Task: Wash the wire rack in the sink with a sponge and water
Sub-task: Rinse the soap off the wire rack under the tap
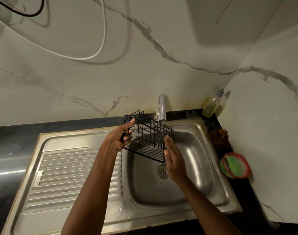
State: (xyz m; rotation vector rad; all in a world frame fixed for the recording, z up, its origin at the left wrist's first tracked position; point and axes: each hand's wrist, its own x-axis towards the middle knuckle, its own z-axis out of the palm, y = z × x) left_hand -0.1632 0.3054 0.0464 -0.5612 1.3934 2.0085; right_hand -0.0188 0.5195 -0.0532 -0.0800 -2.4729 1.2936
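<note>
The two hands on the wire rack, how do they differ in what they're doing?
The left hand grips the wire rack with its fingers curled round the wires at the left end; the right hand lies flat, fingers straight, against the rack's right end. The left hand sits nearer the drainboard; the right hand is over the sink basin, above the drain. Both steady the rack under the tap.

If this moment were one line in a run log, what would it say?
stage: rinsing | left hand: grips wire rack | right hand: flat against rack | tap: running | sponge: not in hand
</note>
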